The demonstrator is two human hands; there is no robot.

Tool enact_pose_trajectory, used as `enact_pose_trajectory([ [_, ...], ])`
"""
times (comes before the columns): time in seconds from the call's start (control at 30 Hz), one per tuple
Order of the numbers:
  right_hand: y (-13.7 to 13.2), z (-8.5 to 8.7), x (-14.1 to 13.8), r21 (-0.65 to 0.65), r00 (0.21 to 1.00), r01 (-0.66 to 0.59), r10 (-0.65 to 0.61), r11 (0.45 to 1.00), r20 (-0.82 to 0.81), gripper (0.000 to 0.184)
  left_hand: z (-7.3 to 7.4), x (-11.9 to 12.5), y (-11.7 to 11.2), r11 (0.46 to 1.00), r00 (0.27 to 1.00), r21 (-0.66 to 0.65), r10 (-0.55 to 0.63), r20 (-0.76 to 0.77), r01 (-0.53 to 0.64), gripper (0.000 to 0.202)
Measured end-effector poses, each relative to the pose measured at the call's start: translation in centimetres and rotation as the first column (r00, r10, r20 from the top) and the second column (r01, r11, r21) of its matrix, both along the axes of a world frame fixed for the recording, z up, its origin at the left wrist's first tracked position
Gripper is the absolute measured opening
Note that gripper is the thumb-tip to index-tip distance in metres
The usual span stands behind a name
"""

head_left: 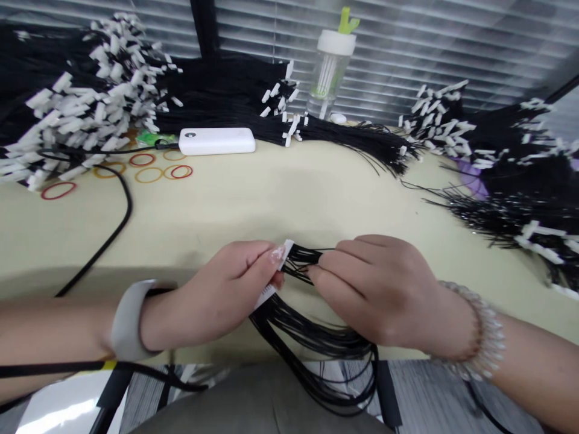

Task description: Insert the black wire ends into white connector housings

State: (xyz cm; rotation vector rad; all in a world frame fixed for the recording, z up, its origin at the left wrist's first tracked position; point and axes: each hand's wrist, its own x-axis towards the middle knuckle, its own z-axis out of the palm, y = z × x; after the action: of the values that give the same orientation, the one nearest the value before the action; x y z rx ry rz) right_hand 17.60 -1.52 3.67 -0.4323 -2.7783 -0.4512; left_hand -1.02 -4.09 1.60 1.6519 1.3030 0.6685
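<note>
**Tugging could strain thin leads at the connector**

The grip of the left hand [217, 295] pinches a white plastic connector [286, 251]; the right hand [375, 289] pinches its black wires [316, 340] just beside it, above the worktop [226, 205]. A hard pull could unseat a wire, and the hanging loops could snag.

You're in a small wire-assembly workroom, office-like: window blinds [407, 48] behind a long counter [226, 205] heaped with bundles of black wires [226, 90] ending in white plugs [76, 114], with rubber bands [149, 175], a power bank [217, 141] and a water bottle [330, 72].
</note>
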Motion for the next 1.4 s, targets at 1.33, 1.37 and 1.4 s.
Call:
enact_pose_trajectory([
  [1.33, -1.8, -0.2, -1.1, 0.031, 0.970, 0.200, -0.203, 0.979, 0.137, 0.010, 0.1, -0.1, -0.1, 0.995, 0.994, 0.078, -0.056, -0.093, 0.063, 0.034],
  [1.37, -1.6, -0.1, -0.9, -0.009, 0.971, 0.199, -0.196, 0.980, 0.136, 0.011, 0.0, -0.1, -0.1, 0.996, 0.995, 0.072, -0.052, -0.087, 0.059, 0.034],
  [1.4, -1.3, 0.1, -0.7, -0.058, 0.972, 0.199, -0.189, 0.978, 0.139, 0.011, 0.0, -0.1, -0.1, 0.996, 0.996, 0.067, -0.046, -0.081, 0.051, 0.035],
])
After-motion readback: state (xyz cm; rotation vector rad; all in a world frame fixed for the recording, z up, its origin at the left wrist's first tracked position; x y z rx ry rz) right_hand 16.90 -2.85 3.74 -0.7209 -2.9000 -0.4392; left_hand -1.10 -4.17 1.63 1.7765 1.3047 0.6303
